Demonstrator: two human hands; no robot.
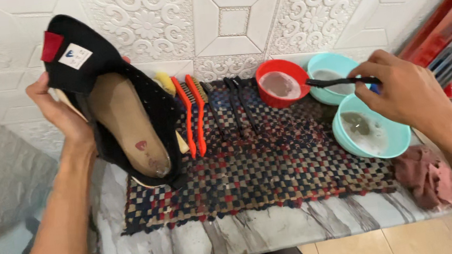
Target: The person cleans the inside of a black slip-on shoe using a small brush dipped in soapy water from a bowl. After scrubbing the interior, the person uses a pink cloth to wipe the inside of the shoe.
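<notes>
My left hand (59,113) holds a black shoe (117,99) up at the left, its opening and tan insole turned toward me, heel down near the mat. My right hand (398,92) grips a black-handled brush (333,82) whose head reaches over the red bowl (282,83) of cloudy liquid. The brush tip is at the bowl's right rim.
A checkered woven mat (275,166) covers a marble-patterned tabletop (237,238). Two orange-handled brushes (192,114) and black-handled brushes (238,106) lie on it. Two teal bowls (372,134) with soapy water stand at the right, a reddish rag (427,176) beside them. An embossed white wall lies behind.
</notes>
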